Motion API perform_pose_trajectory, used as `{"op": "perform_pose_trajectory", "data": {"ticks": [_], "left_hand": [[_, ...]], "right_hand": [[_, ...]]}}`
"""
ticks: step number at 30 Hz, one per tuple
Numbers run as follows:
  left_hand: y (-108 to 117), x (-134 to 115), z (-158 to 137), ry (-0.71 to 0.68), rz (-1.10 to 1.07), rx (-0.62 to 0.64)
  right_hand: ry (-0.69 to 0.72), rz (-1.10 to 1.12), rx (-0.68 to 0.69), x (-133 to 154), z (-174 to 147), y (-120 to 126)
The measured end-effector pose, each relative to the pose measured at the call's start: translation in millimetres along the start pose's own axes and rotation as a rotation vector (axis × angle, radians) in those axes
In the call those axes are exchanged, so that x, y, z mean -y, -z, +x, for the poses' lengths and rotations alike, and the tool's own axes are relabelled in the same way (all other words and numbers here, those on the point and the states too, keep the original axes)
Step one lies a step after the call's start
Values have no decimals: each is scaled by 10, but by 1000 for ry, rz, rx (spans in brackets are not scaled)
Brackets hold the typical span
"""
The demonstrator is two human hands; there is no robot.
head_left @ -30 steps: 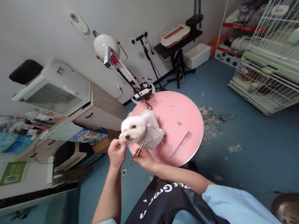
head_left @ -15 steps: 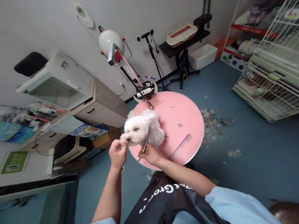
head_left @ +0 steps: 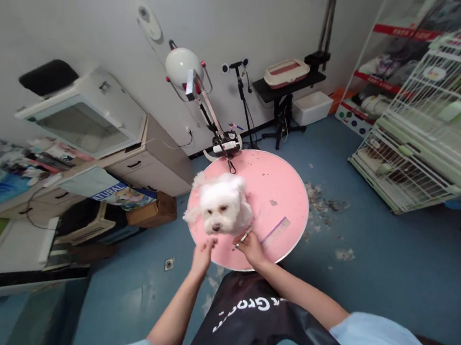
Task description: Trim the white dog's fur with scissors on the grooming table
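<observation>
A fluffy white dog [head_left: 222, 205] is on the round pink grooming table [head_left: 275, 184], its face turned toward me. My left hand [head_left: 204, 253] is just below the dog's muzzle, fingers loosely extended and nothing visible in them. Grooming scissors [head_left: 243, 237] are in my right hand [head_left: 252, 248], close to the dog's chest; part of the blades is hard to make out. To the right of that hand lies a purple-backed comb [head_left: 275, 231], flat on the table.
Behind the table stands a grooming arm with a white round dryer [head_left: 183, 67]. Clumps of cut hair [head_left: 320, 201] litter the blue floor. Wire cages [head_left: 412, 137] are at the right, a cabinet [head_left: 158, 158] at the left. Past the table is a lamp stand [head_left: 242, 94].
My left hand has come away from the dog's muzzle and dropped lower. The scissors have moved down from beside the dog's cheek. The dog's head has turned more toward me.
</observation>
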State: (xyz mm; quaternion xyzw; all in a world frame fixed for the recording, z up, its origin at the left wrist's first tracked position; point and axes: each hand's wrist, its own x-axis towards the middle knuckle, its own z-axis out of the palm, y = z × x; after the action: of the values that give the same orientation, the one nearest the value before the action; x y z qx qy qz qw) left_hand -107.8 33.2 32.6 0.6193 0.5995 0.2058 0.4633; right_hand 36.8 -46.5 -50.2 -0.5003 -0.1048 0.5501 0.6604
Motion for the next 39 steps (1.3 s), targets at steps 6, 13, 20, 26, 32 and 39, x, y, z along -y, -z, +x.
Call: {"op": "perform_pose_trajectory", "data": {"ticks": [6, 13, 20, 26, 32, 39], "left_hand": [[-551, -268, -283, 45, -544, 46], [-599, -864, -55, 8, -833, 15], [-330, -1084, 69, -33, -795, 105], [-210, -924, 65, -105, -735, 136], [-51, -789, 61, -145, -651, 185], [65, -772, 60, -185, -631, 191]], "right_hand": [[-171, -334, -83, -90, -182, 792], [-229, -1042, 347, 306, -349, 667], [-568, -1178, 919, 1224, -331, -30], [-603, -1354, 882, 1756, 81, -587], [-641, -1308, 751, 1947, 247, -844], [-608, -1253, 690, 1880, 170, -741]]}}
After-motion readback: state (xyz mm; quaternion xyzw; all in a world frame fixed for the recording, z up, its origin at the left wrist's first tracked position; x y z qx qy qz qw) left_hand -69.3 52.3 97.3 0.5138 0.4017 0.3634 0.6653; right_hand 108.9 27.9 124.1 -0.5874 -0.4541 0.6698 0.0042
